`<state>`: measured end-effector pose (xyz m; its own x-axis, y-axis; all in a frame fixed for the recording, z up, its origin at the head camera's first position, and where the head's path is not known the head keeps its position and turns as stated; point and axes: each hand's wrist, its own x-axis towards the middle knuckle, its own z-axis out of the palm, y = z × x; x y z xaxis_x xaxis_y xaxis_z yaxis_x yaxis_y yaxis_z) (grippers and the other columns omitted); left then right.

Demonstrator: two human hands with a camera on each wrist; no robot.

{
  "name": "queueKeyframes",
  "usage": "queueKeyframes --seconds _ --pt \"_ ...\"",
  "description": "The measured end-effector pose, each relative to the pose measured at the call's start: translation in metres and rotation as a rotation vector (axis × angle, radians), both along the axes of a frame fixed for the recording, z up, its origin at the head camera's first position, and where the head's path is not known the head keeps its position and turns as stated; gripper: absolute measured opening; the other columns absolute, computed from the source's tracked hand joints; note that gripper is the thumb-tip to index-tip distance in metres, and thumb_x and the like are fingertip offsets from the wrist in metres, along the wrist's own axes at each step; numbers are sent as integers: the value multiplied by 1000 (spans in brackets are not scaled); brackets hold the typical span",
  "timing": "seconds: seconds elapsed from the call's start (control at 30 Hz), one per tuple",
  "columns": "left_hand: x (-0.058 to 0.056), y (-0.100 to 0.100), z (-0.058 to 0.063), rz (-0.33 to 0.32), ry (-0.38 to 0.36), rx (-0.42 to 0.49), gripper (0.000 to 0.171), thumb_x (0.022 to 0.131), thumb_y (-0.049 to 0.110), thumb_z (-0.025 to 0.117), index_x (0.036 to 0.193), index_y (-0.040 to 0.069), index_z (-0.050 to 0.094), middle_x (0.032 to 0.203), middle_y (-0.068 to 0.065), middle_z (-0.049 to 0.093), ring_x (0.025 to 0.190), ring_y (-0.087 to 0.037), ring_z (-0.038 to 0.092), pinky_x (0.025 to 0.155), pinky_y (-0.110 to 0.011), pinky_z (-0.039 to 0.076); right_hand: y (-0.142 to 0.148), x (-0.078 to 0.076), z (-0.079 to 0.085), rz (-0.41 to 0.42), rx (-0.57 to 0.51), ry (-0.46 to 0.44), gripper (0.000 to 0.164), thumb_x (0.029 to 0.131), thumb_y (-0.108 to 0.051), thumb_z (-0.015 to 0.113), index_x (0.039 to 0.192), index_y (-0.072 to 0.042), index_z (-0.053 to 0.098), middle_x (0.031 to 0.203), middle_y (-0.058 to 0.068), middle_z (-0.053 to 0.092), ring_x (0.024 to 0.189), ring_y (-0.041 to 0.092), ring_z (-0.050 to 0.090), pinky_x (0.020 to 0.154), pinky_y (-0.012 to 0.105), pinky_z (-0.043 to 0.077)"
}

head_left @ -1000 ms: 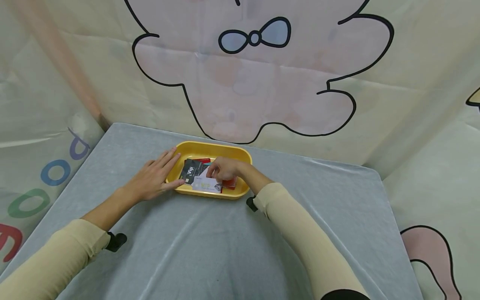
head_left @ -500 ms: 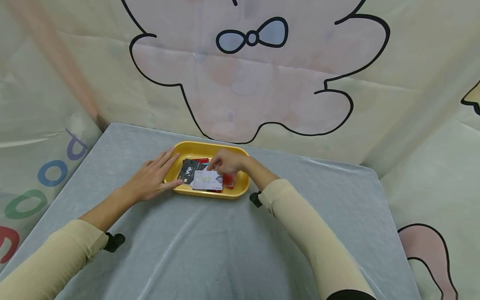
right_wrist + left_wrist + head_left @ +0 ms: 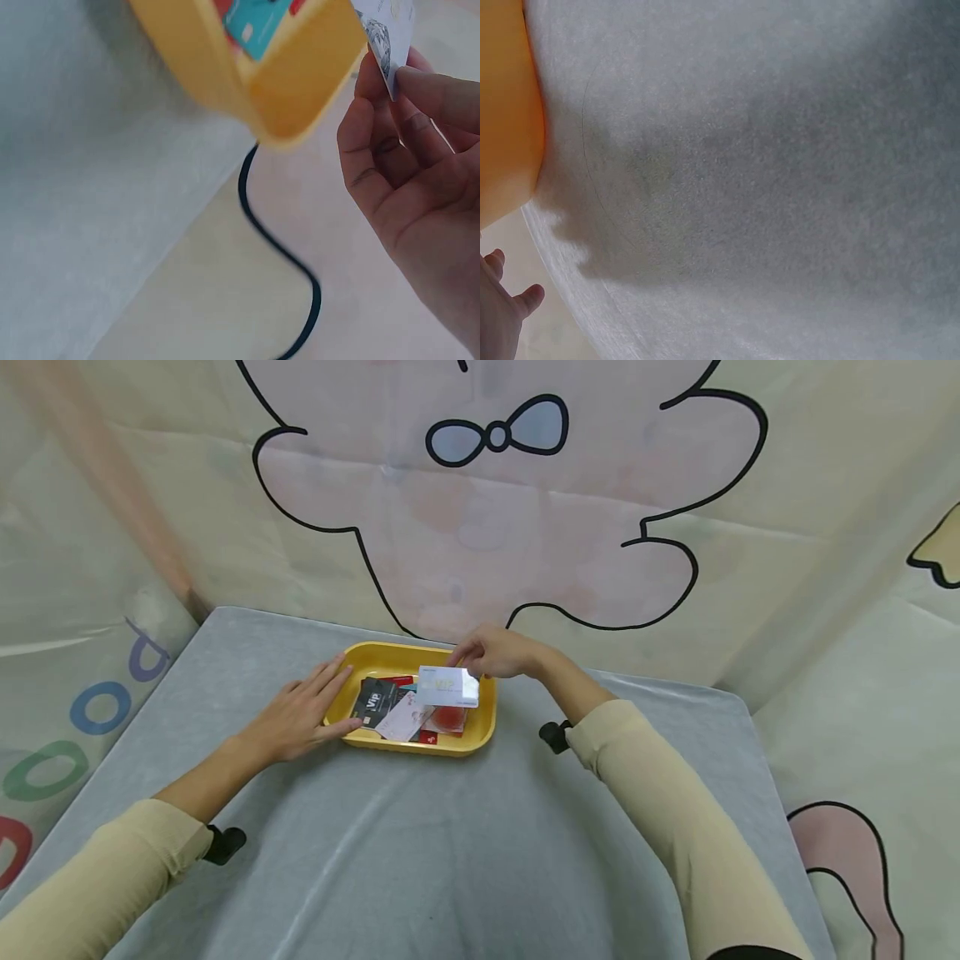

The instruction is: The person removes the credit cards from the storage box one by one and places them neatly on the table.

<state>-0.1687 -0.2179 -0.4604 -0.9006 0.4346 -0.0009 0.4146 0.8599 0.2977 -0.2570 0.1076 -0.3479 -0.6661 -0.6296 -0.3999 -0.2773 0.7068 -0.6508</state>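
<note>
Between thumb and fingers, my right hand (image 3: 501,652) pinches a white VIP card (image 3: 447,686) by its edge, held up over the right part of a yellow tray (image 3: 486,727). The right wrist view shows the pinch on the card (image 3: 390,30) clearly. My left hand (image 3: 303,714) rests with straight, spread fingers on the tray's left rim. Inside the tray lie a black VIP card (image 3: 374,700), a pale patterned card (image 3: 405,718) and a red, clear-edged card (image 3: 448,720), overlapping one another. A teal card (image 3: 259,26) appears in the right wrist view.
A grey-blue cloth (image 3: 420,843) covers the table under the tray. Behind it hangs a pale curtain (image 3: 585,552) with a cartoon outline, close to the table's back edge. Another printed curtain (image 3: 75,610) borders the left side.
My right hand has lifted the white VIP card from the pile and moved up and to the right, uncovering the pale patterned card. The left hand stays on the rim.
</note>
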Motion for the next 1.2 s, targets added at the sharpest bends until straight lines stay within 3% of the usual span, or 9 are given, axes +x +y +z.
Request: queueKeyframes --seconds 0.33,0.53,0.87,1.03,1.2 --pt "2 -1 4 11 -11 -14 91 94 58 56 158 3 21 167 -12 6 149 -40 17 109 -66 27 56 -6 7 -135 26 2 33 96 1 52 122 -7 70 107 9 69 93 26 60 82 38 53" --pt "2 -2 5 12 -26 -29 91 95 57 56 158 3 19 167 -11 4 149 -40 15 109 -67 26 98 -8 -1 -208 43 -39 32 97 1 52 122 -6 70 110 11 68 98 27 57 83 39 51" --pt "-1 -2 1 30 -33 -26 94 93 64 53 159 6 19 168 -9 4 150 -37 14 111 -65 26 149 3 -24 -270 43 -109 31 96 3 53 123 -2 68 112 12 66 99 27 56 84 41 50" --pt "-1 -1 1 29 -35 -24 94 93 63 53 159 5 19 167 -10 4 150 -37 14 111 -65 25 163 8 -46 -265 40 -103 30 94 4 53 120 3 68 102 12 66 91 26 55 72 35 49" --pt "-1 1 1 28 -34 -26 94 93 64 53 159 6 20 167 -9 5 150 -37 14 110 -65 26 168 12 -68 -262 39 -102 32 90 9 51 116 5 69 89 8 63 72 18 49 58 27 42"
